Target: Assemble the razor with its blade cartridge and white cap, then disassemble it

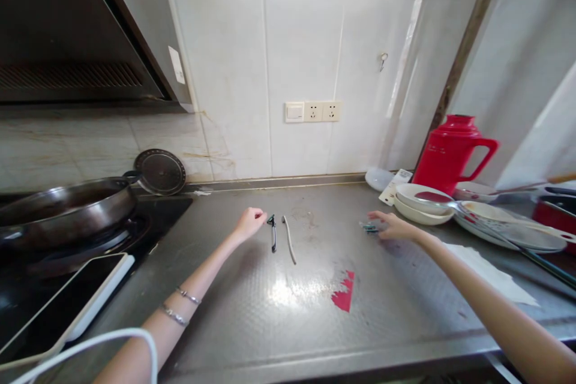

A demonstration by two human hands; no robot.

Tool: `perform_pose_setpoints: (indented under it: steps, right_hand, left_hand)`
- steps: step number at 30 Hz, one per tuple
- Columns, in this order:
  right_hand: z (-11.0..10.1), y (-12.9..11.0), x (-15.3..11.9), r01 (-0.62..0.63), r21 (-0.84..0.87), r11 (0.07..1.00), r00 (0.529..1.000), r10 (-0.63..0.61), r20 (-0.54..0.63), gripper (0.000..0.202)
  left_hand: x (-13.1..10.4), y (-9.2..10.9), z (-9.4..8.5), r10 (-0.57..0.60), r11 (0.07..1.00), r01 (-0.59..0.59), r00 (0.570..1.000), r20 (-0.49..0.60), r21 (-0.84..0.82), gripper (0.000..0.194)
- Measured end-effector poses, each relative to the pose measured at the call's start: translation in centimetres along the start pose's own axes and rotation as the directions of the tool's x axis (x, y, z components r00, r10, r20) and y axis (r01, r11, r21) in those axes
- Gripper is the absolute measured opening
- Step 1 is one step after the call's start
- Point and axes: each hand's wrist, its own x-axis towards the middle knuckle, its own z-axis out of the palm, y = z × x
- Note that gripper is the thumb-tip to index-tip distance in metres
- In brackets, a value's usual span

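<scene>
My left hand [251,223] is closed in a loose fist over the steel counter, with nothing visible in it. Just right of its knuckles lies a black razor [273,235], its head toward the wall. Beside the razor is a thin, slightly curved white stick with a dark tip [290,241]. Farther right, my right hand [390,227] is low over the counter with its fingers apart. Small blue-green pieces [369,228] lie at its fingertips; I cannot tell what they are or whether the fingers touch them. A torn red scrap [344,293] lies nearer the front.
On the left, a steel pan [67,210] stands on the black hob, with a phone [63,306] in front and a white cable [112,336] near my left arm. To the right are stacked bowls [423,216], a red thermos [445,153] and a white sheet [490,273].
</scene>
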Motion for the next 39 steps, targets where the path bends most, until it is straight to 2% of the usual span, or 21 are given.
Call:
perform_pose_setpoints:
  steps: [6, 11, 16, 19, 22, 27, 30, 34, 39]
  right_hand:
    - [0.6, 0.2, 0.3, 0.045, -0.014, 0.999, 0.998, -0.046, -0.031, 0.064]
    - [1.0, 1.2, 1.0, 0.055, 0.026, 0.998, 0.995, -0.053, -0.079, 0.062]
    - [1.0, 1.4, 1.4, 0.091, 0.098, 0.991, 0.984, -0.075, -0.162, 0.058]
    - [0.6, -0.9, 1.4, 0.178, 0.085, 0.98, 0.966, -0.158, -0.204, 0.057]
    - [0.1, -5.1, 1.3, 0.289, 0.063, 0.955, 0.939, -0.27, -0.215, 0.056]
    - [-0.3, -12.9, 0.4, 0.492, 0.078, 0.867, 0.861, -0.472, -0.187, 0.06]
    - [-0.1, -16.2, -0.3, 0.56, 0.064, 0.826, 0.822, -0.543, -0.172, 0.061]
    - [0.4, -18.3, -1.0, 0.609, 0.031, 0.793, 0.787, -0.599, -0.148, 0.063]
    - [0.8, -18.6, -0.9, 0.616, 0.04, 0.786, 0.781, -0.604, -0.157, 0.063]
  left_hand:
    - [0.0, 0.9, 0.2, -0.002, 0.997, 0.006, 0.999, 0.046, -0.077, 0.033]
    - [-0.2, 0.8, 0.2, -0.011, 0.989, 0.021, 0.997, 0.072, -0.145, 0.034]
    - [0.2, 0.7, 0.1, 0.037, 0.995, -0.031, 0.998, 0.057, -0.093, 0.031]
    - [0.4, 1.5, 0.5, 0.13, 0.991, -0.129, 0.991, 0.028, -0.023, 0.025]
    - [0.4, 2.8, 1.3, 0.231, 0.97, -0.233, 0.972, 0.036, 0.075, 0.033]
    - [-0.6, 5.7, 3.1, 0.348, 0.907, -0.379, 0.92, 0.179, 0.184, 0.06]
    - [-1.3, 7.0, 4.0, 0.371, 0.882, -0.423, 0.895, 0.248, 0.208, 0.069]
    - [-1.7, 7.5, 4.7, 0.359, 0.864, -0.429, 0.892, 0.273, 0.265, 0.067]
    - [-1.4, 7.1, 5.0, 0.352, 0.858, -0.421, 0.899, 0.261, 0.295, 0.055]
